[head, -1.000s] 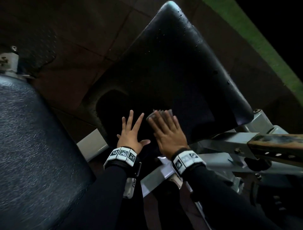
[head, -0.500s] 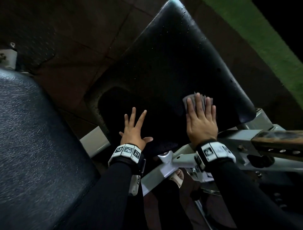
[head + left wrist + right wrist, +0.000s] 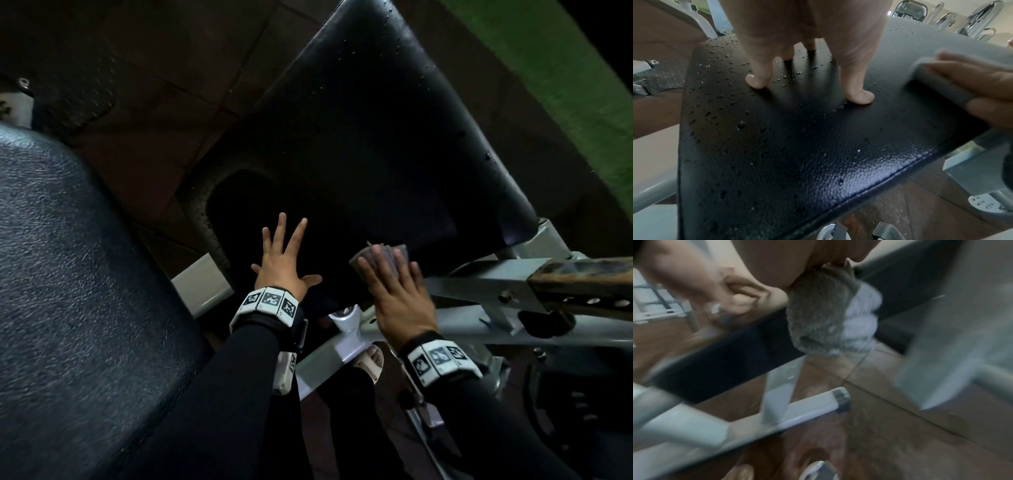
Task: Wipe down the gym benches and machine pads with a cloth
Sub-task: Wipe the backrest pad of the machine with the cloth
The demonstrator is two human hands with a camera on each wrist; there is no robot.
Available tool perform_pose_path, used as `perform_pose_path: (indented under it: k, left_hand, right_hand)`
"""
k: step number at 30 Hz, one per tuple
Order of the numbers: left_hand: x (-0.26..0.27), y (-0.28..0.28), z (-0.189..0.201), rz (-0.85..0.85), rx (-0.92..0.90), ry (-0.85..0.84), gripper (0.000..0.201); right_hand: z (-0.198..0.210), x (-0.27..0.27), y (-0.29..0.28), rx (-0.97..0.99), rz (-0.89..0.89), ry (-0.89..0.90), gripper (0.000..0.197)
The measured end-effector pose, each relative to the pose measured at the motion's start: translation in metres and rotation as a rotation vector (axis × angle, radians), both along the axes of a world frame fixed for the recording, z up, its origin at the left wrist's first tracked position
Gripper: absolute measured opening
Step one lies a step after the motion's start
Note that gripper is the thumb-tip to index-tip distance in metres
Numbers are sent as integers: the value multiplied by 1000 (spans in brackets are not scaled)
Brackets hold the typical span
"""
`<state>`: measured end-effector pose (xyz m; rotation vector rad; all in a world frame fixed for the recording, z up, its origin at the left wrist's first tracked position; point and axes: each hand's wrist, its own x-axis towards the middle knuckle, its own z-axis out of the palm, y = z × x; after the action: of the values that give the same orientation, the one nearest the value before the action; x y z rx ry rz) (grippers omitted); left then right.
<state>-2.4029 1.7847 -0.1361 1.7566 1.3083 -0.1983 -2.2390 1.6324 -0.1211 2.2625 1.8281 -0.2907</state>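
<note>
From the head view, the left hand [image 3: 281, 270] lies flat with fingers spread on the near end of the black pad [image 3: 370, 137], holding nothing. The right hand [image 3: 399, 294] presses a grey cloth [image 3: 380, 255] against the pad's near right edge, just above the pale metal frame [image 3: 479, 284]; its fingers lie straight over the cloth, not curled round it. Droplets still bead along the pad's far rim and right side. A second pad [image 3: 75, 291], textured and dark, fills the left of the picture — no hand or cloth touches it.

The left wrist view shows the fingertips [image 3: 861, 97] of the left hand planted on the pad [image 3: 797, 154], an open, flat grip. Drops cover the left half of this surface, while the strip toward the cloth [image 3: 937, 81] looks smoother and nearly free of drops. The right hand [image 3: 982, 91] sits on top of the cloth at the right edge.

The right wrist view is blurred; the cloth [image 3: 818, 313] hangs bunched over the pad's dark edge [image 3: 735, 356] beneath the palm, with brown floor [image 3: 890, 426] below.

My reading: this pad is partly wiped — its left and far portions remain wet, and the neighbouring pad appears not yet done.
</note>
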Motion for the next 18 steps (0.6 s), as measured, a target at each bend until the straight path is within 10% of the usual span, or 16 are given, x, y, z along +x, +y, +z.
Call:
perform_pose_path:
  k: [8, 18]
  left_hand:
    - [1, -1, 0, 14, 5, -21, 111]
    - [-1, 0, -2, -9, 53, 39, 110]
  right_hand:
    - [19, 29, 61, 264, -276, 28, 58]
    - [-2, -24, 48, -18, 67, 117, 70]
